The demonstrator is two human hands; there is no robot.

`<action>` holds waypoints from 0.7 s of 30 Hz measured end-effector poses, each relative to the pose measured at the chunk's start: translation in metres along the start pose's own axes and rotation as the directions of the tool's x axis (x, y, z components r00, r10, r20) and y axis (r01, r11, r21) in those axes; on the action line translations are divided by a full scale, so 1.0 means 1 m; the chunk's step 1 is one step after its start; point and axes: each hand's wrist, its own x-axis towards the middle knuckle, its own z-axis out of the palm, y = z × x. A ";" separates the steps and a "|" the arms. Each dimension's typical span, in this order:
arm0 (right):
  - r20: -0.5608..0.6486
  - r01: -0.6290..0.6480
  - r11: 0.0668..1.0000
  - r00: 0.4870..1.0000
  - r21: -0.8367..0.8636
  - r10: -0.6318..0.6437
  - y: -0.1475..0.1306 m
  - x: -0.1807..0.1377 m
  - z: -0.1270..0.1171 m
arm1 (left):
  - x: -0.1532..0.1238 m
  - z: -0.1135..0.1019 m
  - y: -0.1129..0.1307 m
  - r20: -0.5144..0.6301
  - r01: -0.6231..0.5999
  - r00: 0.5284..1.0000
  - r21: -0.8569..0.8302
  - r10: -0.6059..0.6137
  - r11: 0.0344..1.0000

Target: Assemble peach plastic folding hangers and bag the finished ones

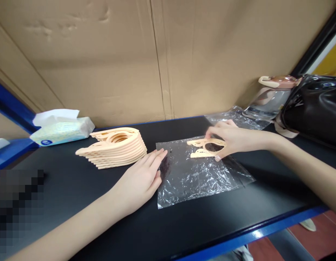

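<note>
My right hand [224, 137] is closed around the rounded end of a peach plastic folding hanger [202, 153], thumb on the near side and fingers on the far side. The hanger lies flat over a clear plastic bag [189, 181]. At the bag's left edge, my left hand [143, 175] rests flat with its fingers stretched out, the fingertips touching the plastic. Just left of that hand stands a neat stack of matching peach hangers [119, 148].
A tissue pack [63, 132] sits at the back left. Another clear bag [238, 117], a water bottle [271, 98] and a black leather-like bag [314, 108] occupy the back right. Cardboard [116, 65] walls the back of the black table [184, 228], whose front edge is blue.
</note>
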 end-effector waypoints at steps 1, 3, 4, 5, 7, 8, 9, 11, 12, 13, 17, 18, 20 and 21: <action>-0.009 0.001 1.000 1.000 0.004 -0.001 -0.001 0.000 0.000 | 0.000 0.000 0.000 -0.004 -0.002 1.000 -0.003 0.002 1.000; -0.016 0.021 1.000 1.000 0.016 -0.020 -0.002 -0.001 -0.001 | 0.000 0.000 0.000 -0.016 -0.005 1.000 -0.009 0.005 1.000; -0.012 0.028 0.999 1.000 0.018 -0.027 -0.002 -0.002 -0.002 | 0.000 0.000 0.000 -0.020 -0.003 1.000 -0.013 0.003 1.000; -0.006 0.030 0.999 1.000 0.016 -0.030 -0.002 -0.003 -0.004 | -0.001 0.000 0.001 -0.021 0.001 1.000 -0.016 -0.001 1.000; 0.017 0.018 1.000 1.000 0.004 -0.019 0.001 -0.005 -0.009 | -0.001 -0.001 0.000 -0.019 0.012 1.000 -0.021 -0.013 1.000; 0.033 0.009 1.000 0.999 -0.001 -0.009 0.002 -0.005 -0.011 | -0.001 -0.001 0.000 -0.018 0.017 1.000 -0.025 -0.017 1.000; 0.047 0.002 1.000 0.999 0.000 -0.002 0.003 -0.006 -0.013 | -0.001 -0.001 0.000 -0.017 0.022 1.000 -0.029 -0.022 0.999; 0.065 0.009 1.000 0.998 0.019 -0.011 0.004 -0.006 -0.014 | -0.002 -0.001 0.000 -0.015 0.025 1.000 -0.038 -0.025 0.999; 0.065 0.021 0.999 0.998 0.032 -0.023 0.004 -0.005 -0.013 | -0.002 -0.001 0.000 -0.013 0.025 1.000 -0.042 -0.026 0.999; 0.058 0.036 0.998 0.998 0.045 -0.038 0.003 -0.004 -0.011 | -0.002 0.000 -0.001 -0.011 0.025 1.000 -0.047 -0.026 0.999; -0.009 0.090 0.988 0.996 0.122 -0.090 -0.004 0.004 0.002 | -0.002 0.001 -0.002 -0.019 0.019 1.000 -0.066 -0.020 0.998; -0.032 0.109 0.983 0.994 0.147 -0.105 -0.007 0.006 0.005 | -0.002 0.000 -0.002 -0.021 0.012 1.000 -0.069 -0.014 0.998; -0.079 0.145 0.974 0.988 0.174 -0.133 -0.010 0.009 0.010 | -0.002 -0.001 -0.001 -0.011 -0.008 1.000 -0.069 0.008 0.998; -0.100 0.152 0.974 0.986 0.168 -0.136 -0.011 0.011 0.012 | -0.002 -0.001 -0.001 0.002 -0.019 1.000 -0.067 0.019 0.998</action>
